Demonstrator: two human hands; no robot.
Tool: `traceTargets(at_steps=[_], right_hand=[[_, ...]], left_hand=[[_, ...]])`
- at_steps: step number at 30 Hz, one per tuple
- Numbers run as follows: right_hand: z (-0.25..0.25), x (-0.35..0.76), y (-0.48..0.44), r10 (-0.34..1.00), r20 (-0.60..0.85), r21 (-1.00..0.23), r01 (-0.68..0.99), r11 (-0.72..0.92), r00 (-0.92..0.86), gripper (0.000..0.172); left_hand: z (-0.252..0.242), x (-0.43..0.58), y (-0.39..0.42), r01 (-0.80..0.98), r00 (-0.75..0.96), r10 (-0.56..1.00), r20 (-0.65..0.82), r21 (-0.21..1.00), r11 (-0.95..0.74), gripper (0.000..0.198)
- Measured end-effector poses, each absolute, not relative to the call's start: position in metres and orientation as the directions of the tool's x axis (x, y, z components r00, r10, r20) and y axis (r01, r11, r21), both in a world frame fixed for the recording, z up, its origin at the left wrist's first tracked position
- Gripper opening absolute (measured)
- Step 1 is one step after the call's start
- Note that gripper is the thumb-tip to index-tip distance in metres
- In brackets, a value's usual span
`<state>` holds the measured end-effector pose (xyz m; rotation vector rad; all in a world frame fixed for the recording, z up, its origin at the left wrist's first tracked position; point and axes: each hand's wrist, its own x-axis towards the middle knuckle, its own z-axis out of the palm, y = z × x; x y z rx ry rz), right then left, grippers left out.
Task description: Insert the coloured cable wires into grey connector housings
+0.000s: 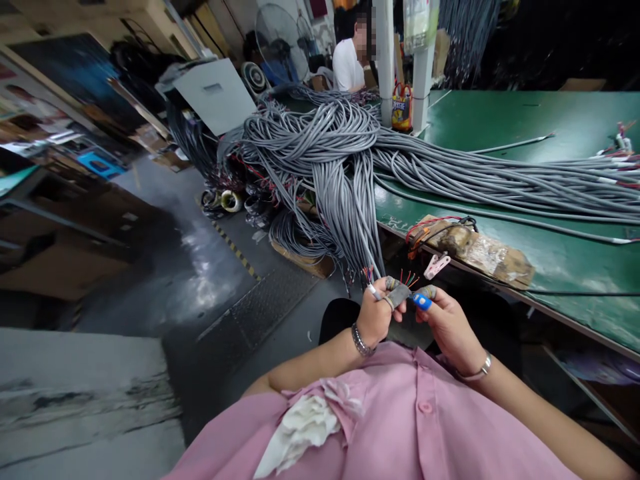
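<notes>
In front of my body, my left hand (376,317) is closed around the end of a grey cable, its thumb and forefinger covered with grey wrapping. Thin coloured wires (409,277) fan out above its fingertips. Close beside it on the right, my right hand (449,325) is pinched against the wire ends, with a blue cover (423,301) on its thumb. The exact strand between those fingers is too small to make out. Another cable end with a white sleeve (373,291) and coloured wires stands just left of my left hand.
A large heap of grey cables (320,133) lies across the green table (480,120) and hangs over its edge. A taped wooden block (480,253) with a pink clip (437,265) sits at the front edge. Farther back sit a person (349,63) and a fan (281,43).
</notes>
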<state>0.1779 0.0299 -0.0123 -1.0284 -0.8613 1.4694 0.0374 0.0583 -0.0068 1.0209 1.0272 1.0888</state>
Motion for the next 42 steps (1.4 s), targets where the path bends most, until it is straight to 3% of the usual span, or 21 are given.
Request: traceTargets(at_steps=[7, 16, 23, 27, 32, 37, 42], right_hand=[[-0.011, 0.185, 0.037, 0.974, -0.182, -0.865, -0.449, -0.225, -0.139, 0.026], [-0.013, 0.176, 0.039, 0.989, -0.148, -0.921, -0.363, -0.141, -0.008, 0.017], [-0.014, 0.174, 0.035, 0.984, -0.179, -0.862, -0.48, -0.162, -0.011, 0.018], [-0.023, 0.189, 0.04, 0.984, -0.176, -0.812, -0.568, -0.131, 0.024, 0.028], [-0.028, 0.207, 0.061, 0.973, -0.232, -0.791, -0.581, -0.19, -0.001, 0.049], [-0.012, 0.207, 0.077, 0.971, -0.214, -0.752, -0.616, -0.235, -0.108, 0.044], [-0.006, 0.201, 0.079, 0.97, -0.231, -0.732, -0.644, -0.224, -0.074, 0.046]], left_hand=[[-0.005, 0.033, 0.054, -0.108, 0.197, 0.97, -0.139, 0.981, 0.163, 0.035], [-0.006, 0.032, 0.052, -0.064, 0.233, 0.964, -0.13, 0.987, 0.149, 0.034], [-0.006, 0.036, 0.056, -0.116, 0.195, 0.97, -0.148, 0.978, 0.172, 0.033], [0.001, 0.034, 0.061, -0.174, 0.201, 0.961, -0.188, 0.959, 0.224, 0.032], [0.013, 0.036, 0.067, -0.141, 0.356, 0.907, -0.226, 0.946, 0.291, 0.03], [0.014, 0.044, 0.074, -0.11, 0.421, 0.876, -0.237, 0.945, 0.308, 0.03], [0.011, 0.049, 0.078, -0.108, 0.422, 0.869, -0.258, 0.938, 0.331, 0.031]])
